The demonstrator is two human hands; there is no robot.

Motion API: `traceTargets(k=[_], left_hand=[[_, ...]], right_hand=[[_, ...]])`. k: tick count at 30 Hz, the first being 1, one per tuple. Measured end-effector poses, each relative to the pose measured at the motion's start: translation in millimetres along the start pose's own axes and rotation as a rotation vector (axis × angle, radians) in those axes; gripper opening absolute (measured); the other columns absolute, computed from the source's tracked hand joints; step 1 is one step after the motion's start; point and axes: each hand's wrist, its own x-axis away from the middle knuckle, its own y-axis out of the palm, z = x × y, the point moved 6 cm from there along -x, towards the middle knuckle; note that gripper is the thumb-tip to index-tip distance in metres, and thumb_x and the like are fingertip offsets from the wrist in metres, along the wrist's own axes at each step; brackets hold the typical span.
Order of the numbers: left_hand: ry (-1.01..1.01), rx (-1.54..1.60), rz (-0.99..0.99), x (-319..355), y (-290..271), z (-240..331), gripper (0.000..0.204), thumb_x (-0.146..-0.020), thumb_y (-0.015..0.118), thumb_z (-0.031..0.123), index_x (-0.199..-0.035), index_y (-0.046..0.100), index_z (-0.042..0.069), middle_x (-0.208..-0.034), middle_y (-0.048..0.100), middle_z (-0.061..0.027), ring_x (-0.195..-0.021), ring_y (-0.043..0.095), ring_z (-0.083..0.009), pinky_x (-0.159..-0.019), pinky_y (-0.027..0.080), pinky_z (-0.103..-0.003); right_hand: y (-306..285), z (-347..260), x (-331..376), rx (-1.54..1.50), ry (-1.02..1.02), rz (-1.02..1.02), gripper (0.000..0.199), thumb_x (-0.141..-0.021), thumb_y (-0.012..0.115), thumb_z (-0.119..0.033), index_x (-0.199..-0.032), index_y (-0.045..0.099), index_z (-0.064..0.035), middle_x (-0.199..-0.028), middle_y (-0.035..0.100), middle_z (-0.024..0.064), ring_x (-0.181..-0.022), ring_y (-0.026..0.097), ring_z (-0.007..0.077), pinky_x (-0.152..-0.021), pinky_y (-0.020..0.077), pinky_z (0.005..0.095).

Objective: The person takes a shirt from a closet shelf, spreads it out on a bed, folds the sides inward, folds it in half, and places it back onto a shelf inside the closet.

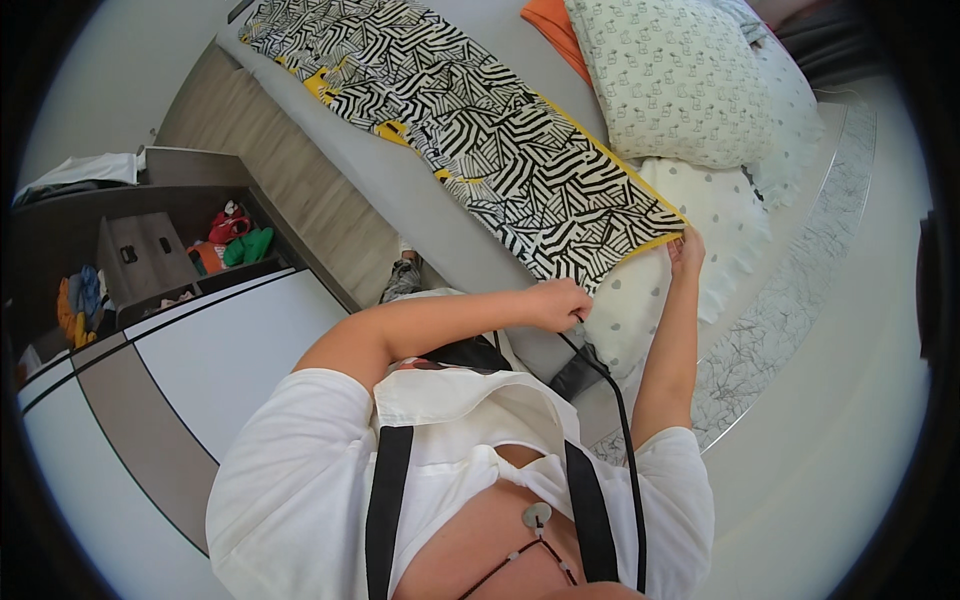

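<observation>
A long folded cloth [480,130] lies stretched over the grey bed, with a black-and-white line pattern and yellow edging and underside. My left hand [560,305] is closed on its near left corner. At the near right corner, my right hand [687,252] pinches the yellow edge between thumb and fingers. The near end is pulled fairly straight between both hands. A black cable [622,410] runs down from beside my left hand along my body. Under the right side of the cloth lies white bedding [625,310] with grey spots.
Pale pillows [680,85] are stacked right of the cloth, beside an orange cloth [556,35]. The grey bed sheet [370,165] shows along the left. A dark cabinet [70,230] holding clothes stands past the wooden floor [215,110]. Part of another person appears at the top right.
</observation>
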Motion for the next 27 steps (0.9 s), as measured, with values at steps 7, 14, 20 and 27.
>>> traceTargets(k=[7, 14, 20, 27], left_hand=[[-0.169, 0.435, -0.134, -9, -25, 45, 0.013, -0.069, 0.045, 0.006, -0.081, 0.049, 0.005, -0.069, 0.052, -0.0053, -0.063, 0.05, -0.0161, -0.059, 0.04, -0.029], [-0.184, 0.388, 0.438, -49, -47, -67, 0.028, -0.075, 0.05, 0.009, -0.103, 0.049, 0.008, -0.101, 0.051, -0.0042, -0.093, 0.047, -0.0125, -0.075, 0.04, -0.025], [-0.812, 0.415, 0.534, 43, -41, -180, 0.017, -0.077, 0.048, 0.01, -0.091, 0.055, 0.004, -0.083, 0.056, -0.0036, -0.08, 0.051, -0.013, -0.07, 0.04, -0.023], [-1.061, 0.602, 0.574, 70, -24, -247, 0.016, -0.078, 0.049, 0.012, -0.092, 0.056, 0.006, -0.081, 0.054, -0.0026, -0.075, 0.049, -0.0095, -0.067, 0.041, -0.022]], right_hand=[[1, -1, -17, 0.038, -0.062, -0.073, 0.014, -0.082, 0.044, -0.01, -0.093, 0.05, -0.0044, -0.071, 0.053, 0.0033, -0.05, 0.049, 0.0093, -0.041, 0.0404, 0.0159], [-33, 15, -40, -0.122, -0.003, 0.041, 0.021, -0.084, 0.04, -0.011, -0.1, 0.044, 0.0008, -0.085, 0.052, 0.0081, -0.07, 0.054, 0.0156, -0.057, 0.0465, 0.0218], [-37, 31, -51, -0.17, 0.046, 0.037, 0.022, -0.086, 0.036, -0.01, -0.105, 0.041, 0.0006, -0.093, 0.052, 0.0121, -0.083, 0.056, 0.0198, -0.066, 0.0489, 0.027], [-35, 43, -54, -0.147, 0.073, 0.091, 0.024, -0.087, 0.033, -0.012, -0.105, 0.042, 0.0007, -0.096, 0.052, 0.0116, -0.086, 0.054, 0.0192, -0.072, 0.0472, 0.0281]])
